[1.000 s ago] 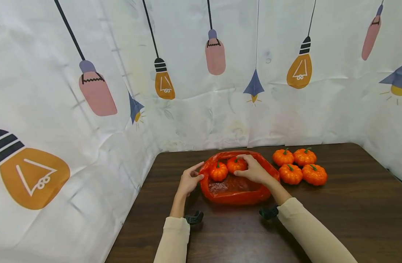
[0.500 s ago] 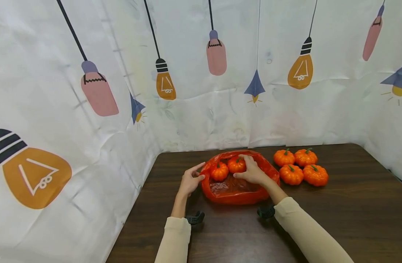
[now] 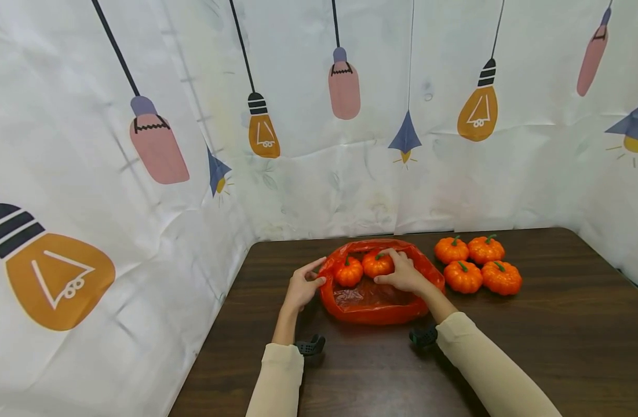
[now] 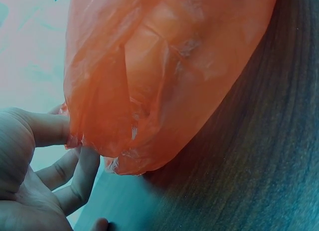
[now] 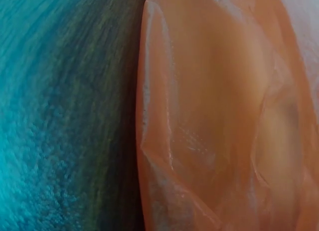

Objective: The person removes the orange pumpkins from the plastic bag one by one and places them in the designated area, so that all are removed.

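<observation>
A red plastic bag (image 3: 371,315) sits on the table with its mouth spread wide. My left hand (image 3: 300,288) pinches the bag's left rim; in the left wrist view the thumb and fingers (image 4: 50,128) meet at its edge. Inside lie two small orange pumpkins, the left pumpkin (image 3: 347,272) lying apart from my fingers. My right hand (image 3: 406,273) reaches over the bag and grips the right pumpkin (image 3: 375,265), thumb at the front and fingers on top. In the right wrist view the bag's translucent side (image 5: 209,106) hides that hand.
Several more small pumpkins stand in a close group right of the bag, among them a front-right pumpkin (image 3: 501,278). The dark wooden table (image 3: 360,370) reaches to a white printed curtain (image 3: 319,191) at the back and left.
The right-hand pumpkin in the bag has shifted and turned slightly, with my right fingers moving along with it. My left hand stays on the bag's rim.
</observation>
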A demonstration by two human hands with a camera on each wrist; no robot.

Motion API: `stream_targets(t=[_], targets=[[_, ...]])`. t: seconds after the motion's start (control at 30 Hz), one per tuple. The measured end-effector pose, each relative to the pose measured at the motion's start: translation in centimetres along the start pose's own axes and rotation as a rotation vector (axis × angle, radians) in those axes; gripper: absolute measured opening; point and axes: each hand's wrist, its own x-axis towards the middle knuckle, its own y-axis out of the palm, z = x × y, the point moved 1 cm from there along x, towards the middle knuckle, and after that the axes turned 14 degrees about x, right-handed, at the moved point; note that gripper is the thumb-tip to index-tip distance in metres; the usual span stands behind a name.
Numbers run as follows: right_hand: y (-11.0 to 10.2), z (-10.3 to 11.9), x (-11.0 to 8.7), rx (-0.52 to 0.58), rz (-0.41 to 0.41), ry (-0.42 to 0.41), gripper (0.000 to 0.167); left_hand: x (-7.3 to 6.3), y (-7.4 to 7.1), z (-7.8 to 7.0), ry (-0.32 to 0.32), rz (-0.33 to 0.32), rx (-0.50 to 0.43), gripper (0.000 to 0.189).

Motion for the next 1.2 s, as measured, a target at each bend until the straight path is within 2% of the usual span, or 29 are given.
stream_targets(t=[0.17,0.43,0.77,1.2], targets=[[-0.23,-0.28,-0.02,0.057,0.013,0.009,0.061,0.03,0.02,-0.03,-0.004,0.000,0.003,0.051],[-0.51,-0.47,-0.02,0.071,0.007,-0.028,0.053,0.10,-0.09,0.05,-0.002,0.005,-0.015,0.050],[-0.56,-0.40,0.04,0.109,0.025,-0.029,0.054,0.04,-0.11,0.09,0.003,0.008,-0.013,0.050],[-0.64,-0.45,-0.17,0.069,0.007,-0.031,0.056,-0.03,-0.06,-0.05,-0.004,0.013,-0.017,0.050]])
